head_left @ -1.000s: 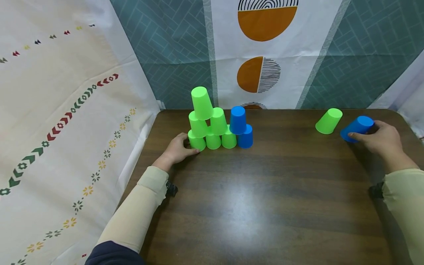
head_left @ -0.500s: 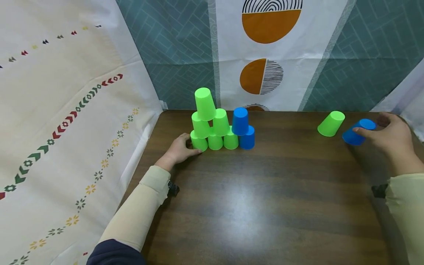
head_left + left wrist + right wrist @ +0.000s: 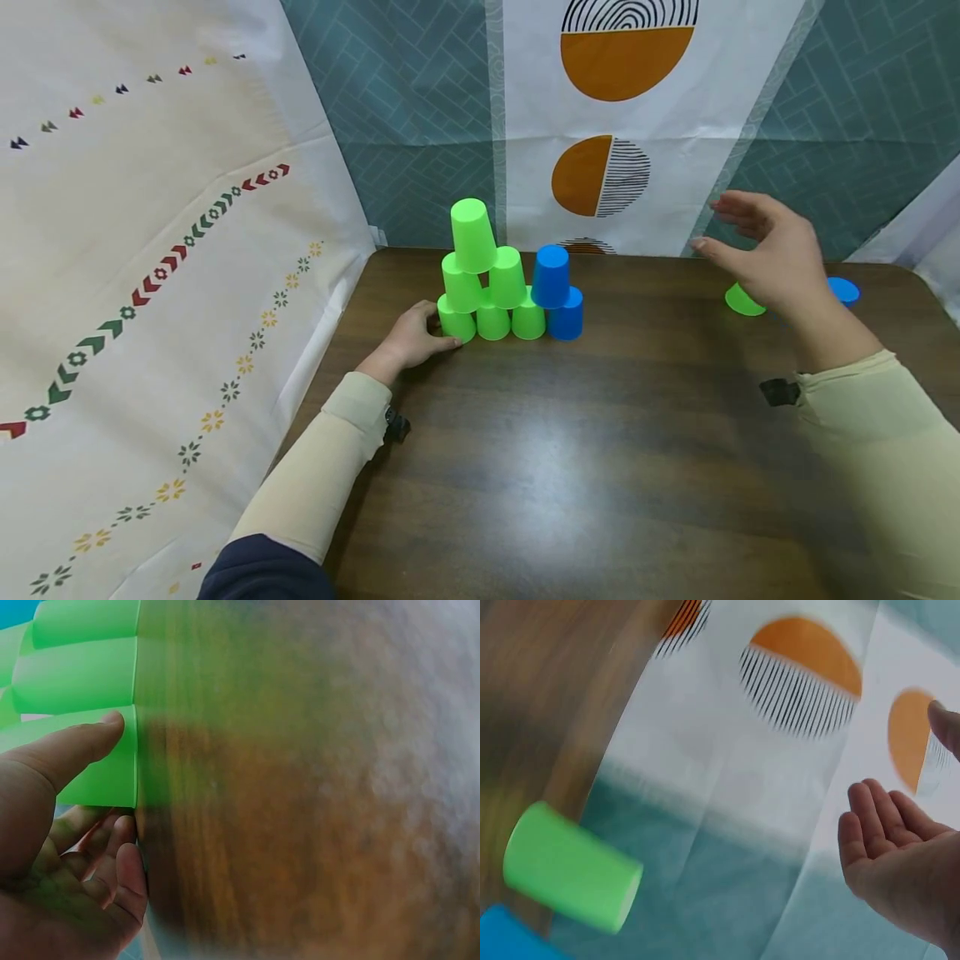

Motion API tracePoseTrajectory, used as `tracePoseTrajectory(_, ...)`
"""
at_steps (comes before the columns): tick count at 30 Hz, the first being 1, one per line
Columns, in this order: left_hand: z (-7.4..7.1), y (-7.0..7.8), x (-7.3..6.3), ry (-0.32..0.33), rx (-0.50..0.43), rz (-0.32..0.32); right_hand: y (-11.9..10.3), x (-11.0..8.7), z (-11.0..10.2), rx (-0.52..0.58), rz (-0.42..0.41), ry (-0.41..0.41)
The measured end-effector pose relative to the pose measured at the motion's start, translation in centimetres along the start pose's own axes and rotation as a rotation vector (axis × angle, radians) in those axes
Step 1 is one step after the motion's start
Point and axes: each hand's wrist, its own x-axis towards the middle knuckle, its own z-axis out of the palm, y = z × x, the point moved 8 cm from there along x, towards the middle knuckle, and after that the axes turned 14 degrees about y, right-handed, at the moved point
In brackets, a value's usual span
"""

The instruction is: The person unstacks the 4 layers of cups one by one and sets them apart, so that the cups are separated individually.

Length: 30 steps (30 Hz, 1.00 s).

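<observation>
A tiered stack of upside-down plastic cups stands at the back left of the table. Three green cups and a blue cup (image 3: 566, 315) form its bottom row. Above them sit two green cups and another blue cup (image 3: 552, 277), with a single green cup (image 3: 472, 236) on top. My left hand (image 3: 408, 335) holds the bottom-left green cup (image 3: 97, 769), thumb on the front side and fingers curled behind. My right hand (image 3: 780, 258) is raised, fingers loosely bent and holding nothing. Behind it in the head view are a loose green cup (image 3: 570, 866) and a blue cup (image 3: 843, 290), both partly hidden.
The brown wooden table (image 3: 600, 433) ends at a patterned curtain (image 3: 420, 125) along its back edge. A white embroidered cloth (image 3: 187, 317) hangs along the left side. More white cloth is at the far right.
My right hand has let go of the loose blue cup, then moved up and left, passing in front of the loose green cup. My left hand stays at the stack.
</observation>
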Motion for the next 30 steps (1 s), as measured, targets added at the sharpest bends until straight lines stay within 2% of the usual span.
tracePoseTrajectory(6,0.1,-0.1,0.0,-0.006,-0.003,-0.001,-4.9,-0.7,5.0,0.081,-0.091,-0.101)
tracePoseTrajectory(13,0.0,0.0,-0.1,-0.003,0.004,0.001,-9.2,-1.8,9.4,0.199,-0.170,-0.176)
tracePoseTrajectory(16,-0.1,0.1,-0.1,-0.003,0.001,-0.001,-10.6,-2.1,11.3,0.231,-0.195,-0.196)
tracePoseTrajectory(21,-0.2,0.2,-0.2,-0.005,0.000,0.000,-12.2,-2.7,14.1,0.266,-0.179,-0.246)
tracePoseTrajectory(30,-0.3,0.3,-0.2,-0.005,0.001,-0.001,-15.5,-3.7,17.4,0.278,-0.231,-0.254)
